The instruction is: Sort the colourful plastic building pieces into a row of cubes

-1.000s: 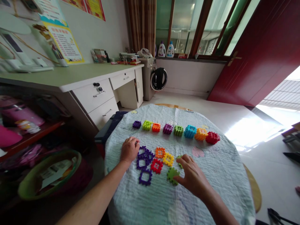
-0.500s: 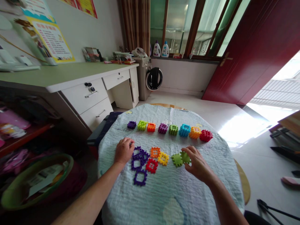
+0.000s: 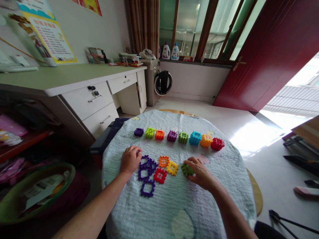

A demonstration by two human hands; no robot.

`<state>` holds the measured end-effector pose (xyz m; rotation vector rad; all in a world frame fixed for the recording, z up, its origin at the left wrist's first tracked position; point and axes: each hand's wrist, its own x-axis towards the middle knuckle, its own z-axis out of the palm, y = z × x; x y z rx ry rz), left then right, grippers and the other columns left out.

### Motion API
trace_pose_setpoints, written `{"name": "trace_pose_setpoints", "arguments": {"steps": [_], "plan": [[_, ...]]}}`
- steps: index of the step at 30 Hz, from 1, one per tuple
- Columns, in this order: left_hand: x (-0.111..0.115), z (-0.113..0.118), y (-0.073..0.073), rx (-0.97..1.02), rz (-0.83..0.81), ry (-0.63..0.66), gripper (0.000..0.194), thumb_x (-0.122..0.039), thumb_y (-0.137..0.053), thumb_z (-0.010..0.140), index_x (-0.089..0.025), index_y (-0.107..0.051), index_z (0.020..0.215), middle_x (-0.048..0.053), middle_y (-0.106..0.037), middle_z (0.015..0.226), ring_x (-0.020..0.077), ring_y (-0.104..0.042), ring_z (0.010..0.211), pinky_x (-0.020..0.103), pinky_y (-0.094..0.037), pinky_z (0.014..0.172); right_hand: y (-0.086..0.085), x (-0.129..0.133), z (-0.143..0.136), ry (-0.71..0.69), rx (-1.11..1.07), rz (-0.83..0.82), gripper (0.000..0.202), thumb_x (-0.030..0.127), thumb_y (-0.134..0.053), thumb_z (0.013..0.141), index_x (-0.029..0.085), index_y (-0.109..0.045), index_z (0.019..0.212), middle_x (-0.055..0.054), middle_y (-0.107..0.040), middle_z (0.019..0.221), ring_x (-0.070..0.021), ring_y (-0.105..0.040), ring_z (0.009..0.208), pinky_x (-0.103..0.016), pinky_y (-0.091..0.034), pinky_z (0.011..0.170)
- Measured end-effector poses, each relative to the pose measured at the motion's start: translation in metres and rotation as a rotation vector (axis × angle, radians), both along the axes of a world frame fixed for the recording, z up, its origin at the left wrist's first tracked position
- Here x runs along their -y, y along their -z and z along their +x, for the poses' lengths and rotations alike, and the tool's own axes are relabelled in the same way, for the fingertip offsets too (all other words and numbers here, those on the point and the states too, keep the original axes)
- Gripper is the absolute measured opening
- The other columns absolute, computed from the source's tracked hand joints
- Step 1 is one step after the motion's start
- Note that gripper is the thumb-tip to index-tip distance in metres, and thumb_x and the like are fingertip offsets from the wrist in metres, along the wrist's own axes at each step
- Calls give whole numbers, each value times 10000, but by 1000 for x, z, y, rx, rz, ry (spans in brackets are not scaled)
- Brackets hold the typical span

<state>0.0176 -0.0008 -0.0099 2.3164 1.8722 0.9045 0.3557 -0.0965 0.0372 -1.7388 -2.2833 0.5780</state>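
Over a green square piece (image 3: 186,169) at the centre right is my right hand (image 3: 200,172), its fingers closed on green; a second green piece cannot be told apart beneath them. My left hand (image 3: 130,160) rests with curled fingers beside several dark purple frames (image 3: 148,188); what it holds, if anything, is hidden. Between the hands lie an orange piece (image 3: 163,161), a yellow piece (image 3: 172,168) and a red piece (image 3: 159,175).
Behind the hands, a row of coloured blocks runs from a purple one (image 3: 139,132) to a red one (image 3: 217,143). A cloth (image 3: 159,212) covers the round table. A desk (image 3: 74,74) stands at the left, a basket (image 3: 72,196) below it.
My right hand has moved left, bringing its green piece over the other green piece. My left hand has barely moved. The whole view has shifted slightly.
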Motion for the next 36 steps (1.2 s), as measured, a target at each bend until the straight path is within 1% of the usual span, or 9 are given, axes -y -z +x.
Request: {"name": "trace_pose_setpoints", "arguments": {"steps": [6,12,18,21,24,27,31,33,36], "plan": [[1,1,-3,8,10,16,153,-192,-473,803,-198,-626,805,65,-651,921,233,-581,899,362,-458,870,-1,-5,0,-45,40,-44,631,89,-625,636,225,-610,1252,-89,-573,1227,-236,-495,1045,-375,-388,946],[2,1,-4,10,9,11,151,-198,-474,808,-195,-625,803,68,-651,921,240,-581,900,370,-457,862,-4,-11,5,-65,61,-92,713,142,-681,616,225,-551,1312,-96,-545,1268,-256,-478,1076,-383,-378,961],[2,1,-4,11,16,18,145,-190,-483,801,-200,-628,807,63,-653,924,234,-590,898,364,-460,862,-9,-15,-2,-68,123,-95,574,135,-649,600,207,-614,1168,-88,-577,1141,-248,-490,1019,-366,-396,905],[2,0,-3,9,22,21,143,-190,-488,796,-202,-630,804,60,-652,923,234,-592,899,361,-459,863,-12,-16,-8,-75,180,-74,502,189,-677,588,196,-633,1088,-88,-585,1082,-258,-491,1000,-377,-389,891],[1,0,-3,12,25,22,140,-186,-491,792,-206,-630,801,57,-651,922,232,-592,897,357,-457,864,-22,-23,-10,-68,227,-23,431,254,-698,587,188,-639,1009,-77,-591,1005,-258,-492,966,-382,-377,870],[1,0,-3,16,16,26,141,-191,-487,802,-203,-627,806,57,-649,920,234,-590,899,362,-455,867,-40,-44,-7,12,246,114,431,275,-684,617,188,-629,1035,-77,-581,1006,-256,-474,982,-378,-357,872],[2,1,-4,23,-3,21,141,-204,-481,814,-202,-622,807,58,-647,920,238,-586,907,368,-451,876,-63,-92,-1,113,302,254,442,331,-660,663,185,-625,1078,-102,-573,1067,-283,-434,1045,-399,-323,902],[2,1,-5,30,-11,16,138,-203,-482,813,-203,-621,809,58,-648,922,236,-584,908,366,-451,875,-67,-117,0,140,364,251,463,362,-659,655,180,-632,1080,-113,-575,1084,-297,-426,1057,-416,-305,910],[3,1,-6,41,-18,15,141,-201,-482,812,-200,-623,820,60,-649,925,236,-580,909,369,-451,876,-67,-145,-2,158,443,177,473,387,-659,645,189,-639,1074,-118,-584,1087,-307,-425,1063,-433,-280,921]]}}
